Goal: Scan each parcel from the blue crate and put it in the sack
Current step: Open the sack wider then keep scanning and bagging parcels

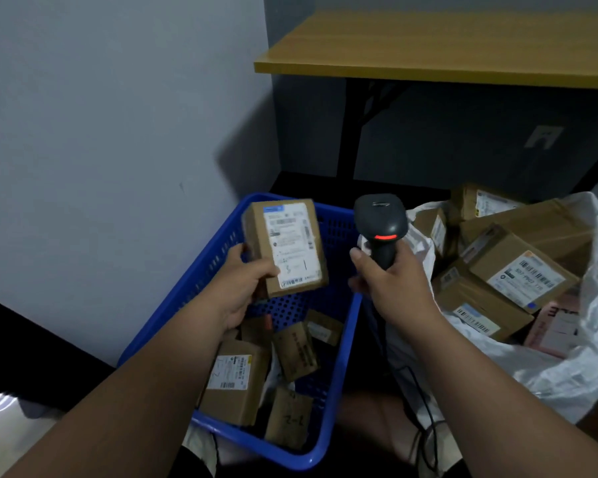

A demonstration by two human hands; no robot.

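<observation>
There is one view only, from a camera on the person's head, looking forward and steeply down, close over both forearms. Nearest and just left of centre sits the blue crate [339,339], with the white sack [594,339] to the right. Far off, a wooden table [428,50] stands against the grey wall [101,132].

Two bare arms reaching forward, left hand [244,288] raised, thumb and fingers curled tight around something, right hand [387,281] beside it, fingers wrapped in a grip too
</observation>
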